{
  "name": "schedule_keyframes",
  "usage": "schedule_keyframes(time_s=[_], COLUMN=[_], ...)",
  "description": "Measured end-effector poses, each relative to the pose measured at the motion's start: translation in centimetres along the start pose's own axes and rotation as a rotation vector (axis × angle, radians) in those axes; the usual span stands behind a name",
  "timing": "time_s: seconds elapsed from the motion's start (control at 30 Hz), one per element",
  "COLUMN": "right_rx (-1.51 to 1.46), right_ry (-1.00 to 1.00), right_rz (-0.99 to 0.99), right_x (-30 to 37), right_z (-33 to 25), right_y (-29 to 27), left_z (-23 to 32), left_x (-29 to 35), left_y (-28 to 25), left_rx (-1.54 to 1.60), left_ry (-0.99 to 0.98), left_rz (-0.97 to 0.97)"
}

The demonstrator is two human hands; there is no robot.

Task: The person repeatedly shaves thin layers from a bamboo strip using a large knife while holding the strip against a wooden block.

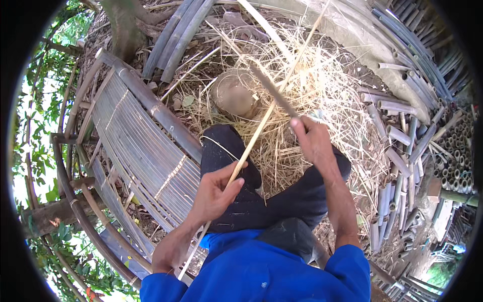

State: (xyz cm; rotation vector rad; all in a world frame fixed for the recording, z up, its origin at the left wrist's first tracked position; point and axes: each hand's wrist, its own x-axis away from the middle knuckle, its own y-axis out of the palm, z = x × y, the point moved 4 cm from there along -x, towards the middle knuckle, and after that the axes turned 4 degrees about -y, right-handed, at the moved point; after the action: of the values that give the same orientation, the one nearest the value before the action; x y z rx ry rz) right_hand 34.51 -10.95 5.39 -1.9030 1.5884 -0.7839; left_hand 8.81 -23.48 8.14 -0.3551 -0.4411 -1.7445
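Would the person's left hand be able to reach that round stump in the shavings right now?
Probably not at once: the left hand is closed on the bamboo strip, and the stump lies beyond the knees, though nothing blocks the way.

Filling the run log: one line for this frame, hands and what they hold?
left hand: grip shut on bamboo strip | right hand: grip shut on dark blade, on the strip | below: bamboo shavings | left: bamboo bench

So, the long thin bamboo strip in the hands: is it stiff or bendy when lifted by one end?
Probably springy rather than stiff: the bamboo strip is very thin for its length. It looks light, since the left hand pinches it with fingertips only. The right hand holds a dark blade against it, so it may split lengthwise.
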Motion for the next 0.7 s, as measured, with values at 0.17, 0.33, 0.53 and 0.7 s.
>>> schedule_keyframes(time_s=[0.17, 0.33, 0.53, 0.7], right_rx=[0.053, -0.060, 0.084, 0.173], right_ry=[-0.254, 0.008, -0.362, -0.181], right_rz=[-0.150, -0.188, -0.161, -0.034], right_x=[5.3, 3.5, 4.1, -1.7], right_z=[-3.7, -2.4, -3.9, -1.8], right_y=[4.0, 3.5, 3.0, -1.3], left_z=[0.2, 0.4, 1.2, 2.8], left_x=[-2.0, -1.5, 1.0, 4.2], left_y=[0.6, 0.4, -0.1, -0.1], left_rx=[0.042, 0.036, 0.010, -0.026], left_ry=[0.009, 0.001, -0.106, -0.063], left_rz=[0.033, 0.054, 0.081, 0.066])
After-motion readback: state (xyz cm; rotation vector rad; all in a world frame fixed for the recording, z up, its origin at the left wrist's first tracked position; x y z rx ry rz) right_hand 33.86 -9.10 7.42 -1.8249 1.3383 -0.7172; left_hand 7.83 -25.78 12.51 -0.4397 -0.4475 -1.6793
